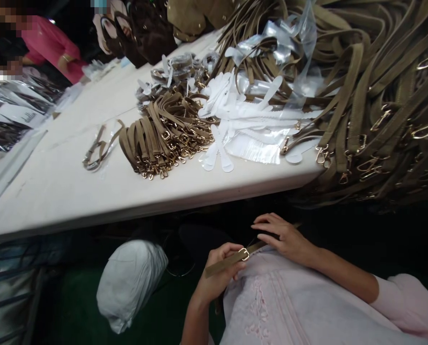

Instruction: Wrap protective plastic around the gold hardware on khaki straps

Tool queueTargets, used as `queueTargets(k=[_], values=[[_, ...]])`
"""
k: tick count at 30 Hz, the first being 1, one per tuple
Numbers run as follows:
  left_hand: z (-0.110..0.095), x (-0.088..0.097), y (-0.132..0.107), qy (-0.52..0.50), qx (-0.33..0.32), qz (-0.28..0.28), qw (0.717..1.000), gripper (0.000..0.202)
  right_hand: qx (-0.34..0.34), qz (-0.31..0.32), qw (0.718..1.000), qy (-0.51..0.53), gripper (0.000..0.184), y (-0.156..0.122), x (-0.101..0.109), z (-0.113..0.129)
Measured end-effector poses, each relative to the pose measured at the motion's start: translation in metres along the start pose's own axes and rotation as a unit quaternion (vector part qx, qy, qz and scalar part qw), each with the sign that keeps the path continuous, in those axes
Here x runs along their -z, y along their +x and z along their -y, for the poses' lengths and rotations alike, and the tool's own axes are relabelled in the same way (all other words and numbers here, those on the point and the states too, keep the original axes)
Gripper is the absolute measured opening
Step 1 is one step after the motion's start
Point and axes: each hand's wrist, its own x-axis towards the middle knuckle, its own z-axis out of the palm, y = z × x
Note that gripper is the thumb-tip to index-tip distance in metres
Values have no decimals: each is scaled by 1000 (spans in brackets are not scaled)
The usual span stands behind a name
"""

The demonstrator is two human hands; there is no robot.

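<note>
My left hand (pixel 216 286) is closed round a brown strap (pixel 225 264) with a gold buckle (pixel 244 254), held just in front of my lap. Part of the strap hangs below that hand. On the other side of the buckle, the strap runs toward my right hand (pixel 285 240) and passes partly out of sight beneath it. The fingers of my right hand are stretched out, with the thumb apart, over the strap. On the table above my hands lies a bundle of short brown straps (pixel 159 136) with gold clasps.
The white table (pixel 91 203) carries white paper strips (pixel 231 108), clear plastic wrap (pixel 289 43) and a plastic-wrapped strap (pixel 100 148). Long straps (pixel 357 96) hang over its right edge. A white-covered stool (pixel 131 282) stands below. A person in a pink sleeve (pixel 52 40) is across the table.
</note>
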Motion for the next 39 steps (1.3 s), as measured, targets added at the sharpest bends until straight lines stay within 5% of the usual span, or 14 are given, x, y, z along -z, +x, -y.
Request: queueTargets(k=[3, 7, 10, 16, 22, 31, 39], values=[[-5, -1, 6, 25, -25, 33, 999, 22, 69, 117, 982, 134, 36, 16, 5, 35], [-5, -7, 11, 142, -62, -12, 988, 7, 87, 217, 950, 207, 28, 22, -2, 53], [-3, -8, 8, 216, -96, -32, 971, 6, 30, 211, 947, 241, 17, 15, -6, 47], [9, -6, -2, 196, -140, -59, 969, 14, -103, 154, 883, 432, 39, -1, -6, 32], [16, -8, 3, 181, -174, -74, 965, 14, -225, 54, 866, 444, 46, -4, -8, 26], [19, -8, 5, 143, -157, -84, 974, 14, -240, 77, 845, 472, 44, -6, -4, 14], [23, -7, 9, 151, -150, -95, 972, 14, -241, 57, 867, 432, 43, -4, -10, 9]])
